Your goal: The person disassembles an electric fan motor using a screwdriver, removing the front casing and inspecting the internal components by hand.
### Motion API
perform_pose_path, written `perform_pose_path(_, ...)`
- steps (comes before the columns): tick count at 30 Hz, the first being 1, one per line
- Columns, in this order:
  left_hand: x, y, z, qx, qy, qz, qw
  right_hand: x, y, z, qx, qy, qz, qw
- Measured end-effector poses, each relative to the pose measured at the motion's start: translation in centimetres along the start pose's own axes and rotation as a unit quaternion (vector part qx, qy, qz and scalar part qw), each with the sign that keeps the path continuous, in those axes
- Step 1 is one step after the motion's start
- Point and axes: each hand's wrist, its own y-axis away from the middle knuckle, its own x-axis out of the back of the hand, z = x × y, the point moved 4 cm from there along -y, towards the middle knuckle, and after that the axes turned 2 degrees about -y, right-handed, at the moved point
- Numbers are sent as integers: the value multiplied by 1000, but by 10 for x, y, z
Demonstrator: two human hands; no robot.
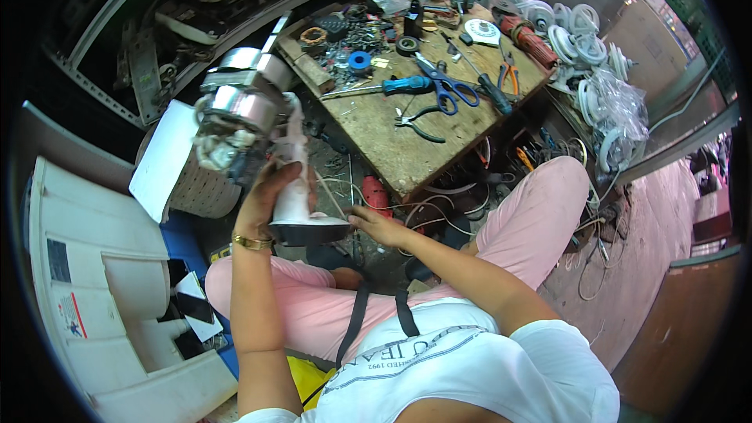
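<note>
My left hand (270, 200) grips a white plastic stand (298, 207) with a dark-rimmed base. At its top is a metal motor assembly (243, 110) with silvery housings, held in the air left of the workbench and partly smeared by motion. My right hand (368, 221) is closed on a thin pale cord (329, 192) beside the base, its fingertips low and just right of the stand.
The wooden workbench (384, 157) holds scissors, pliers, screwdrivers, tape and small parts. White fan-like parts (587, 47) and bagged pieces lie at right. A metal shelf (180, 78), white panels (70, 219), a red tool (374, 194) and loose wires surround my legs.
</note>
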Motion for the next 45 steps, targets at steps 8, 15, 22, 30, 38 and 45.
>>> perform_pose_path(8,28,11,30,-18,123,-5,992,84,106,58,-313,379,-67,869)
perform_pose_path(15,18,9,45,-71,156,-28,985,229,141,-124,-138,396,54,906)
perform_pose_path(22,13,6,40,-67,180,-24,981,323,190,-273,46,496,397,771)
perform_pose_path(30,16,11,66,-123,165,-22,978,384,294,-208,-217,380,461,772)
perform_pose_path(38,29,8,51,-97,101,37,989,360,316,-216,147,-311,563,751)
perform_pose_path(45,56,-1,24,-92,65,55,992,369,414,-185,177,-469,395,770)
